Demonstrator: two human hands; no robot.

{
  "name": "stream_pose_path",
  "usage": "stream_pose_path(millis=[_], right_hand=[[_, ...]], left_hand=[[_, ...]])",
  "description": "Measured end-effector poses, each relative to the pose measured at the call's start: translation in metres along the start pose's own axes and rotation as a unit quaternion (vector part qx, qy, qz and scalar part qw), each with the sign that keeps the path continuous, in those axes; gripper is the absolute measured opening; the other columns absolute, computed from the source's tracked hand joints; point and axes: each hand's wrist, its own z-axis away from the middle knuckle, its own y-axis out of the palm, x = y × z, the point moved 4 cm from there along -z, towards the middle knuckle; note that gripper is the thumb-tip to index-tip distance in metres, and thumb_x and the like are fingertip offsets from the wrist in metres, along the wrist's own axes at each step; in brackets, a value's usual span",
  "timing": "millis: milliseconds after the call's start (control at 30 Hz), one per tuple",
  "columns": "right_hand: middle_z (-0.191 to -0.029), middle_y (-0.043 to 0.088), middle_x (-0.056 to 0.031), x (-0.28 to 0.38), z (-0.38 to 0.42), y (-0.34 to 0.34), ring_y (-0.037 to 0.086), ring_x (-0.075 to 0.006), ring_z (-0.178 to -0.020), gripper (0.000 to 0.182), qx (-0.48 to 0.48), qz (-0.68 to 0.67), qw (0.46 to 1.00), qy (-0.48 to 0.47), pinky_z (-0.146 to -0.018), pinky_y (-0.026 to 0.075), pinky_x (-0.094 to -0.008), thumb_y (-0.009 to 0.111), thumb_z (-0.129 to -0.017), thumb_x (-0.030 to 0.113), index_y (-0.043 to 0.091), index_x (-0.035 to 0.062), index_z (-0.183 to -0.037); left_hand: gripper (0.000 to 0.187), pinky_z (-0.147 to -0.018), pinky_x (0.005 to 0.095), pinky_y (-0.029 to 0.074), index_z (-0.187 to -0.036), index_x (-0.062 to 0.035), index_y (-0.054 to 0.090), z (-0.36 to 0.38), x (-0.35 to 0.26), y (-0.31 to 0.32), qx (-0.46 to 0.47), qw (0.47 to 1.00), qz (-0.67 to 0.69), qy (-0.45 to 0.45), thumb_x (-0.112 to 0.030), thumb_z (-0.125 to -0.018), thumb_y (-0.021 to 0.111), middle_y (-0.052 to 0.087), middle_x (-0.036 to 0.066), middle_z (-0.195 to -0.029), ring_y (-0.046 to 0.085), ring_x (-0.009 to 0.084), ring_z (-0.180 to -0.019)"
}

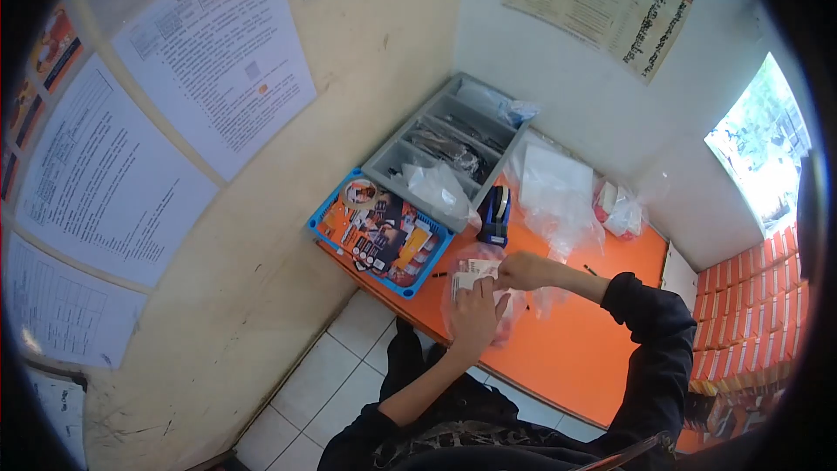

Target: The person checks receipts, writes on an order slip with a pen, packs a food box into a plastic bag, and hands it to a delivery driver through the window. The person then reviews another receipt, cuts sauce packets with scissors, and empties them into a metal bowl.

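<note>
Orange tabletop (571, 331) underlies printed papers (477, 268) just beyond the loosely spread left hand (475, 316), their right edge pinched by the right hand (525, 271).

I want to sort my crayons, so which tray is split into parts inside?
The grey tray, in the corner behind the blue tray. It is split into parts; the blue tray shows no splits, just printed paper on top.

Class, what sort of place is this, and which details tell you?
Probably a takeaway's packing corner, judging by the divided grey tray, the clear plastic bags and the stacked orange-and-white boxes.
</note>
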Motion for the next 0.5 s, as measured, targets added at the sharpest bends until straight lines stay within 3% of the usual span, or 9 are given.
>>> stream_pose_path(millis=[33,67,133,167,233,267,300,333,500], right_hand=[[-0.078,0.062,-0.0171,0.000,0.001,0.012,0.062,-0.0359,-0.071,0.048,0.007,-0.004,1.000,0.000,-0.065,0.047,-0.0453,0.056,-0.082,0.050,0.063,0.0022,-0.082],[-0.075,0.062,-0.0172,0.002,0.005,0.027,0.062,-0.0352,-0.071,0.045,-0.039,0.009,0.999,-0.001,-0.063,0.048,-0.0448,0.057,-0.082,0.047,0.063,0.0021,-0.082],[-0.068,0.061,-0.0163,0.022,0.020,0.043,0.062,-0.0341,-0.069,0.039,-0.134,0.015,0.991,-0.008,-0.061,0.048,-0.0438,0.059,-0.082,0.041,0.061,0.0022,-0.080],[-0.063,0.060,-0.0154,0.043,0.034,0.040,0.062,-0.0336,-0.067,0.037,-0.178,0.006,0.984,-0.015,-0.059,0.048,-0.0433,0.060,-0.081,0.039,0.061,0.0024,-0.079],[-0.068,0.061,-0.0168,0.063,0.046,0.045,0.062,-0.0348,-0.068,0.032,-0.192,-0.050,0.979,0.035,-0.060,0.048,-0.0443,0.063,-0.079,0.034,0.060,0.0017,-0.078],[-0.072,0.062,-0.0183,0.065,0.049,0.045,0.062,-0.0359,-0.069,0.029,-0.211,-0.102,0.968,0.085,-0.061,0.049,-0.0452,0.065,-0.077,0.029,0.060,0.0010,-0.078],[-0.072,0.062,-0.0183,0.069,0.051,0.045,0.062,-0.0359,-0.069,0.029,-0.205,-0.108,0.968,0.092,-0.061,0.049,-0.0452,0.065,-0.077,0.029,0.060,0.0010,-0.078],[-0.071,0.061,-0.0179,0.070,0.053,0.043,0.062,-0.0356,-0.068,0.027,-0.213,-0.146,0.958,0.124,-0.060,0.049,-0.0447,0.066,-0.076,0.027,0.058,0.0013,-0.075],[-0.070,0.062,-0.0168,0.049,0.043,0.063,0.062,-0.0339,-0.070,0.018,-0.271,-0.233,0.913,0.196,-0.062,0.049,-0.0428,0.066,-0.074,0.021,0.060,0.0046,-0.075]], left_hand=[[0.045,-0.078,0.0360,0.047,-0.113,-0.0007,0.048,0.011,-0.003,-0.003,0.057,0.998,-0.012,-0.028,-0.030,-0.081,0.062,0.058,0.011,-0.098,0.060,0.0270,-0.089],[0.045,-0.078,0.0360,0.047,-0.113,-0.0007,0.048,0.024,-0.002,-0.002,0.062,0.998,-0.009,-0.030,-0.030,-0.081,0.062,0.058,0.011,-0.098,0.060,0.0270,-0.089],[0.048,-0.075,0.0383,0.048,-0.116,-0.0019,0.046,0.046,0.014,-0.004,0.051,0.944,0.322,-0.053,-0.027,-0.080,0.065,0.054,0.011,-0.100,0.059,0.0285,-0.092],[0.048,-0.075,0.0383,0.048,-0.116,-0.0019,0.046,0.045,0.020,-0.019,0.054,0.944,0.322,-0.055,-0.027,-0.080,0.065,0.054,0.011,-0.100,0.059,0.0285,-0.092],[0.055,-0.075,0.0390,0.048,-0.123,-0.0019,0.041,0.053,0.017,-0.031,0.384,0.835,0.374,-0.125,-0.025,-0.079,0.064,0.051,0.017,-0.117,0.058,0.0324,-0.097],[0.055,-0.075,0.0390,0.048,-0.123,-0.0019,0.041,0.039,0.019,-0.033,0.391,0.830,0.375,-0.128,-0.025,-0.079,0.064,0.051,0.017,-0.117,0.058,0.0324,-0.097],[0.054,-0.076,0.0402,0.047,-0.122,0.0003,0.041,0.009,0.018,-0.050,0.212,0.940,0.264,0.033,-0.022,-0.078,0.063,0.050,0.020,-0.116,0.056,0.0341,-0.097],[0.054,-0.076,0.0413,0.046,-0.121,0.0025,0.041,-0.003,0.012,-0.065,0.016,0.972,0.135,0.191,-0.020,-0.076,0.063,0.049,0.023,-0.114,0.054,0.0358,-0.098],[0.033,-0.070,0.0409,0.047,-0.102,-0.0037,0.049,0.025,0.033,0.021,0.130,0.944,0.295,0.073,-0.017,-0.074,0.063,0.050,0.016,-0.096,0.055,0.0346,-0.086]])
